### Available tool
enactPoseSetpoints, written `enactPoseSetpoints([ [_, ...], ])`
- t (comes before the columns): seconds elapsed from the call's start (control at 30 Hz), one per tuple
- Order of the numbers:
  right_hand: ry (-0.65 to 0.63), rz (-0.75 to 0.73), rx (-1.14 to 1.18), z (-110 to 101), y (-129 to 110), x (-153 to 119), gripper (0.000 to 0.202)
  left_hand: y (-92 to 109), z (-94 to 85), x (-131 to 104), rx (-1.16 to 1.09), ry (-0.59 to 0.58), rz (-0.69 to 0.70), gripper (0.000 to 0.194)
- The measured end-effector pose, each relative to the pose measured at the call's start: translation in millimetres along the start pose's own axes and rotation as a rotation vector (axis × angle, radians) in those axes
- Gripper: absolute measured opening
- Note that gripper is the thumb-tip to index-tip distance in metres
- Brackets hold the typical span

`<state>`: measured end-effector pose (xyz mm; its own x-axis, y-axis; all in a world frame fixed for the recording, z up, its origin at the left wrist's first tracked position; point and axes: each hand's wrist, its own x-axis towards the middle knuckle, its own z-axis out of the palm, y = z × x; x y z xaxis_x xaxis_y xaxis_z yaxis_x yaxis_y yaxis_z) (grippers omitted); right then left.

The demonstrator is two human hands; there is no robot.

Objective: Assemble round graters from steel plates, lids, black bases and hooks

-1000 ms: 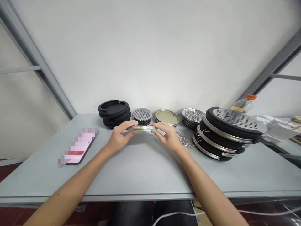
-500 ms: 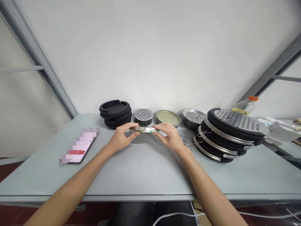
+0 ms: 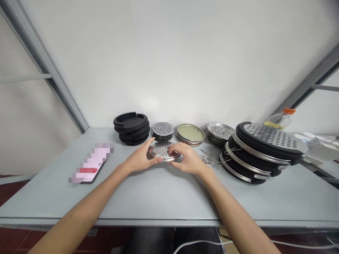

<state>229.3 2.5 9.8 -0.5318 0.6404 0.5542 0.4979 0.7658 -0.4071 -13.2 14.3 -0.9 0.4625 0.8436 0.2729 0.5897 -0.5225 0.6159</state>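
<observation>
Between my two hands is a flat round metal disc (image 3: 162, 149) with a perforated top and a shiny rim. My left hand (image 3: 140, 156) is closed on its left edge, the thumb along the front rim. From the right, my right hand (image 3: 188, 158) grips the disc, fingertips over the perforated top and thumb low at the front. Just behind stands a stack of smaller perforated metal plates (image 3: 162, 129). A pile of olive-coated round lids (image 3: 191, 133) is to its right. Bent wire hooks (image 3: 209, 159) lie beyond my right hand.
Black ring-shaped holders (image 3: 131, 127) are stacked at the back left. More perforated metal lids (image 3: 220, 131) sit at the back right, beside a tall stack of black-and-metal round assemblies (image 3: 251, 153). A phone (image 3: 92, 164) lies left; a bottle with an orange cap (image 3: 281, 119) stands behind the large stack.
The disc, seen edge-on before, is now lower and tipped so its perforated top shows. My right fingers have moved from its edge onto the top.
</observation>
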Motion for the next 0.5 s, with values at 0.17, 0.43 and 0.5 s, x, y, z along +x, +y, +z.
enactPoseSetpoints([
  [0.17, -0.076, 0.028, -0.003, 4.3, -3.7, -0.8, 0.024, 7.6, 1.5, -0.3, 0.008, -0.057, 0.044, 0.095],
  [0.43, -0.123, 0.002, -0.014, 5.2, -8.5, 0.4, 0.024, 5.0, 7.3, -2.0, 0.015, -0.051, -0.02, 0.112],
  [0.5, -0.135, 0.006, -0.005, 4.3, -9.3, 0.7, 0.024, 2.6, 8.4, -1.7, 0.007, -0.038, -0.01, 0.116],
])
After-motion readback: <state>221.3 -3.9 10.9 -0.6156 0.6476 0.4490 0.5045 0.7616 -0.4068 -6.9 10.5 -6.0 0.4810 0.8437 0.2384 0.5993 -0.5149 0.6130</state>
